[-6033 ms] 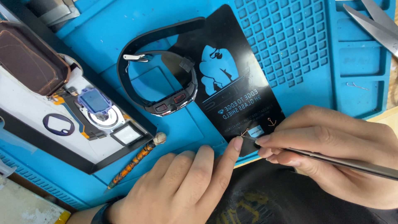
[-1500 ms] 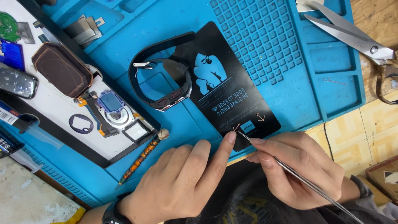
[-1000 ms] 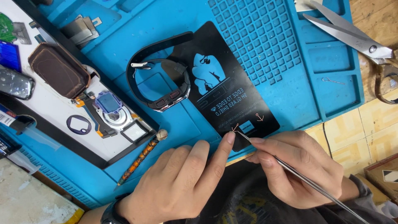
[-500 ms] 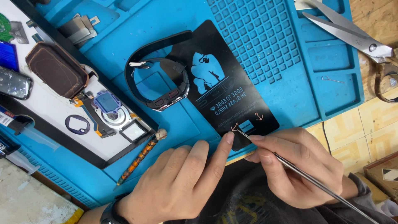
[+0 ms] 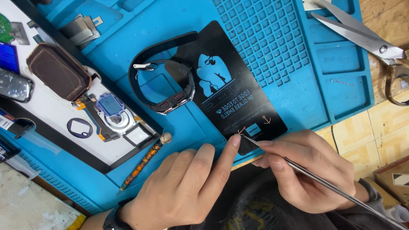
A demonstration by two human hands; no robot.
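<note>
Right hand (image 5: 311, 170) grips thin metal probe (image 5: 324, 183), tip on black card (image 5: 230, 89); left hand (image 5: 183, 187) open, forefinger pinning the card's corner. White tray (image 5: 51, 115) holds watch parts (image 5: 113, 113).

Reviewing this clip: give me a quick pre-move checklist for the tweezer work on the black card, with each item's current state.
1. Left hand steadies the black card: ok, index fingertip presses its lower edge.
2. Tweezers in a firm grip of the right hand: ok, fingers pinch them near the tip.
3. Tip at the small part on the card: ok, it meets the part beside the fingertip.
4. Part actually pinched: cannot tell, too small.
5. Second small part undisturbed: ok, lies apart on the card.
6. Watch clear of the work: ok, though its strap overlaps the card's far end.
</note>
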